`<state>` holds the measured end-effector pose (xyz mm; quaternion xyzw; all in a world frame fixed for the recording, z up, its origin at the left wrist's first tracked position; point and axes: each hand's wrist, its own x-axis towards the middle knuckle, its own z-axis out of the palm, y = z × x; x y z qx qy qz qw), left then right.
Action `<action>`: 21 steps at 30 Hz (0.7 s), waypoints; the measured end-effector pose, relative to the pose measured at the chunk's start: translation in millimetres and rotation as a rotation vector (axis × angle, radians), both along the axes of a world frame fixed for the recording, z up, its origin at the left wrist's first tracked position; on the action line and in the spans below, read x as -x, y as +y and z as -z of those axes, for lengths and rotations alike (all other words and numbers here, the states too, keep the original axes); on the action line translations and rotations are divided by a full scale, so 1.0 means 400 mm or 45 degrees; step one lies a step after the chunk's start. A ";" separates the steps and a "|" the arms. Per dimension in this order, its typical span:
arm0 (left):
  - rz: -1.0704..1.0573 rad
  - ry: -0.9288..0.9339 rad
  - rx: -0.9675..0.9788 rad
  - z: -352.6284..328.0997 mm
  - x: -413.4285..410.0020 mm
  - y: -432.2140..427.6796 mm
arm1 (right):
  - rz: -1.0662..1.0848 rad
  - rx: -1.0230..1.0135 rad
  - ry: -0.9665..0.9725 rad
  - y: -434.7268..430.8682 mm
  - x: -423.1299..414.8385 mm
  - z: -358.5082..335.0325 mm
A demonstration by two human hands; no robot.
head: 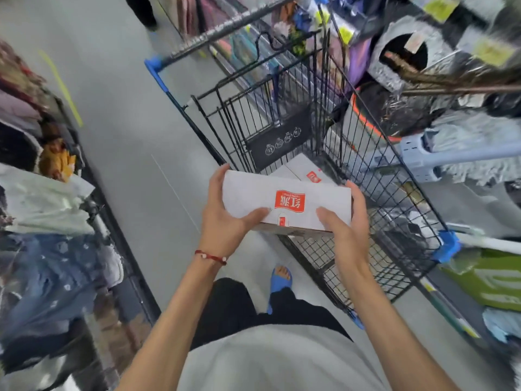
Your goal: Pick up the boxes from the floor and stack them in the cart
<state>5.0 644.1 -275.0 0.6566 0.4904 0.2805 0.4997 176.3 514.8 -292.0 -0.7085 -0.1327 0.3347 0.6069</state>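
Box [287, 193]: white carton with a red label on top, held level in the air over the near end of the cart [270, 114]. It is above the rim and not yet inside.

Left grip [222, 218] holds the box end outside the cart's left wall, thumb on top and fingers curled round the far edge. Right grip [348, 221] holds the other end, over the cart's basket, thumb on top and fingers wrapped over the end. Both are closed on the box. No palm shows beneath it.

Second box [303, 166], same print, lies flat in the cart beyond the held one, under the cart's black flap [277, 142]. It sits at a slant to the cart's walls.

Step, as judged: lifting is done; lowering and stacking remain.

Risks from here:
- The lower box is askew. If the held box goes down square to the cart, it would overhang and could slide off.
- The hold is on the ends only. If the contents are heavy, the box may slip as the arms reach down past the cart's rim.
- The box's bottom edge is close over the cart's near rim, so a steep descent could snag the wire and tip it.
- Leaning on the cart may roll it away.
- A sandalled foot [280, 277] stands just beside the cart's near corner, so a dropped box could land on it.
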 end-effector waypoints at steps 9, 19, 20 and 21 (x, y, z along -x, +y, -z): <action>0.316 0.026 -0.034 0.037 -0.061 0.262 | 0.312 0.017 0.067 0.149 0.035 0.024; 0.856 0.034 0.062 0.069 -0.159 0.444 | 0.734 0.013 0.158 0.214 0.143 0.008; 0.895 0.037 0.071 0.071 -0.172 0.445 | 0.767 0.012 0.162 0.213 0.146 0.005; 0.929 0.040 0.082 0.073 -0.185 0.444 | 0.796 0.015 0.164 0.210 0.147 0.003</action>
